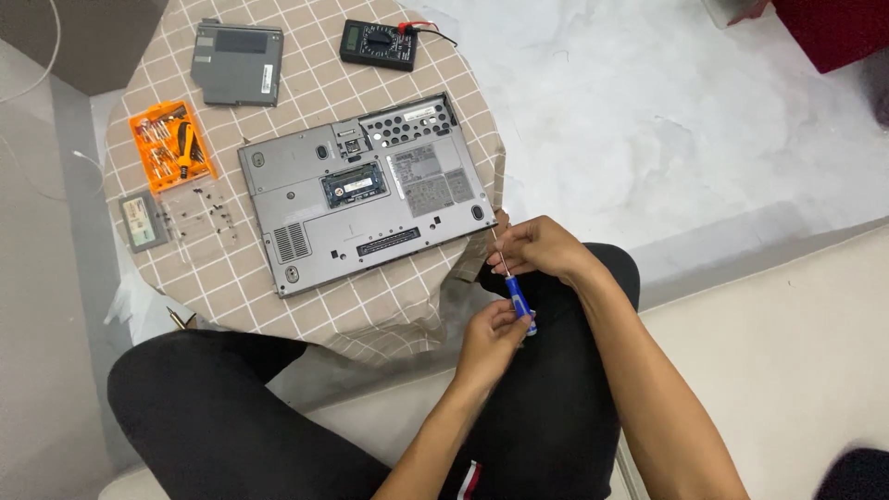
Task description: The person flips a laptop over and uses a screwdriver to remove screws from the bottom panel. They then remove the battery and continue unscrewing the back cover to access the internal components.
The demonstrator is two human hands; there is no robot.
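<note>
Our left hand [494, 331] grips the blue screwdriver [519, 298] handle; our right hand [542, 248] pinches its shaft, beside the laptop [366, 190].

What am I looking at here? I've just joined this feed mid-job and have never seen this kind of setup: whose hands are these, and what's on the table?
This is one picture from a camera worn on a person's head, looking down at their own lap and hands. There is no machine. The left hand pinches the blue handle of a small screwdriver, and the right hand holds its thin metal shaft near the tip. On the round table with a checked cloth lies a grey laptop, bottom side up, with one small cover off. Around it: an orange tool kit, a grey drive, a black meter and loose screws.
</note>
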